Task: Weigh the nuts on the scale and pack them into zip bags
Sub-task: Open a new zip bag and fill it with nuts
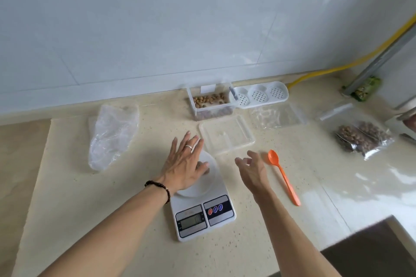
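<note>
L hand [184,164] lies flat over the round white platform of the scale [202,211], fingers straight and spread, palm down; thumb side sits on the platter, where a few brown nuts show just under the thumb. Ring on one finger, dark bead bracelet [157,186] at the wrist. R hand [252,168] hovers just right of the scale, fingers loosely spread and relaxed, holding nothing — can't tell if it touches the desk [67,209].

Scale is white plastic, near-centre, w/ a grey display and three round buttons on its near end; digits too blurred to read. Orange plastic spoon [284,176] lies just right of the R hand, bowl at the far end, handle running toward near-right.

Far of the scale: flat clear lid [226,133], rectangular, lying apart from its clear tub [210,102], which holds tan and brown nuts and stands near the tiled wall. Right of the tub, a white perforated tray [261,95] w/ three round wells. Empty clear zip bag [276,115] lies flat between lid and a filled zip bag [362,138] of brown nuts at far right. Crumpled clear plastic bag [112,134] lies at left, well apart from the L hand.

Desk is pale speckled stone — open room near-left of the scale and between spoon and filled bag. A dark cut-out edge sits at near-right.
</note>
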A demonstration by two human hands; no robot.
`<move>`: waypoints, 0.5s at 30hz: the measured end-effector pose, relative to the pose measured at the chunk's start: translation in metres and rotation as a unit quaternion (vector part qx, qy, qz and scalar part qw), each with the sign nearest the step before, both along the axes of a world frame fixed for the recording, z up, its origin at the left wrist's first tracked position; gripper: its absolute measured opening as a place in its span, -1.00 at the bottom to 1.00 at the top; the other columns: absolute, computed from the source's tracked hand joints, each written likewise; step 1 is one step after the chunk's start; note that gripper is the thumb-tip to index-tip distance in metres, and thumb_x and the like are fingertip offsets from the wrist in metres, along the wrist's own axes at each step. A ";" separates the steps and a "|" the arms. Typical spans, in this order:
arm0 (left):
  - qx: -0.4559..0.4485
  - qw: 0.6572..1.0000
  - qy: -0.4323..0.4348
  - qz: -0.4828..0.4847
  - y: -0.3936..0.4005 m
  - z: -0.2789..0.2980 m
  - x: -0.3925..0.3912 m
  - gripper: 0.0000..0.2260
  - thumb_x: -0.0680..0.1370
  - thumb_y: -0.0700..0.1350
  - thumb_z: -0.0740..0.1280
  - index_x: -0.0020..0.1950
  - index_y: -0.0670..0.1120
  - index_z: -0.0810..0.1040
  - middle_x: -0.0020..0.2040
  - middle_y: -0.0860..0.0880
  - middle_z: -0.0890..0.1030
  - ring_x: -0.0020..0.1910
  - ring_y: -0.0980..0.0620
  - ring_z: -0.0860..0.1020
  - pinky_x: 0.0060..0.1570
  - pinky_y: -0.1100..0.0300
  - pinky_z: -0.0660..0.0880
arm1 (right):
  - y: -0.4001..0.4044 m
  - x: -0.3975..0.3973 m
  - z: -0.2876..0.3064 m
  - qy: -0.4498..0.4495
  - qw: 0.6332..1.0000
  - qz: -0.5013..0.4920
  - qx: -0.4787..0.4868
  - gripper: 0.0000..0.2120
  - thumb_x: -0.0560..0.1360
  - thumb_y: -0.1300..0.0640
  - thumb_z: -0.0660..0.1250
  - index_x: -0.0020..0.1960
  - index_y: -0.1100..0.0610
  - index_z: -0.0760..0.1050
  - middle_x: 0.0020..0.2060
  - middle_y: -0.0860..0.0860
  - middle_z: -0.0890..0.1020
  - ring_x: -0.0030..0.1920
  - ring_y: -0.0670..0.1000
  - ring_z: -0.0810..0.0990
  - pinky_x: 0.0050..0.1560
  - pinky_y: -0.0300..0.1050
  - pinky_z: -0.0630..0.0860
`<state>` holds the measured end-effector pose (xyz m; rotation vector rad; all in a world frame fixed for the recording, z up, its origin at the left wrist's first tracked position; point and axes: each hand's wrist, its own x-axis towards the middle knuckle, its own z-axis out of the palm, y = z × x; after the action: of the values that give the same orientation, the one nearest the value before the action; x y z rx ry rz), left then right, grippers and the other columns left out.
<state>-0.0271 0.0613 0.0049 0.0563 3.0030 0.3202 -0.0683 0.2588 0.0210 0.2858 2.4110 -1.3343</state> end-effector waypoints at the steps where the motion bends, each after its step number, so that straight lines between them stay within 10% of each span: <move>1: 0.000 1.000 -0.007 -0.007 0.001 -0.002 -0.009 -0.36 0.61 0.21 0.03 0.58 -0.12 0.00 0.58 -0.10 0.06 0.57 -0.07 -0.14 0.51 -0.12 -0.16 | -0.001 -0.003 -0.003 -0.022 1.000 -0.013 -0.017 -0.45 0.55 0.12 0.30 0.47 0.24 0.23 0.02 0.13 0.61 0.14 0.13 0.58 0.20 0.10 0.51; 6: 0.021 0.999 -0.025 -0.039 -0.001 0.000 -0.034 -0.35 0.62 0.17 0.09 0.58 -0.11 -0.07 0.59 -0.10 0.06 0.57 -0.05 -0.11 0.52 -0.10 -0.14 | -0.007 -0.014 0.001 -0.021 0.997 -0.025 -0.075 -0.70 0.48 0.32 0.37 0.21 0.25 0.51 -0.17 0.14 0.66 -0.26 -0.02 0.63 -0.12 -0.11 0.60; 10: 0.257 0.966 -0.015 0.027 0.000 0.030 -0.053 -0.31 0.60 0.17 0.18 0.59 -0.06 -0.05 0.54 -0.08 0.19 0.52 -0.04 0.13 0.47 0.03 0.13 | -0.014 -0.022 0.037 0.027 0.988 0.040 -0.145 -0.84 0.48 0.31 0.38 0.04 0.17 0.60 -0.22 0.13 0.66 -0.25 -0.02 0.61 -0.15 -0.18 0.56; 15: 0.410 0.898 0.113 0.111 -0.011 0.087 -0.068 -0.66 0.48 -0.01 0.43 0.20 -0.08 0.50 -0.14 0.00 0.59 -0.18 0.15 0.56 -0.18 0.28 0.49 | -0.023 -0.035 0.075 0.057 0.973 0.036 -0.221 -0.85 0.49 0.32 0.38 0.03 0.20 0.64 -0.28 0.06 0.65 -0.26 -0.01 0.59 -0.12 -0.17 0.56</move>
<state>-0.0947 0.0499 0.0924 -0.1872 2.8326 1.6747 -0.1035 0.2354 0.0958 -0.0006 2.1068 -1.8436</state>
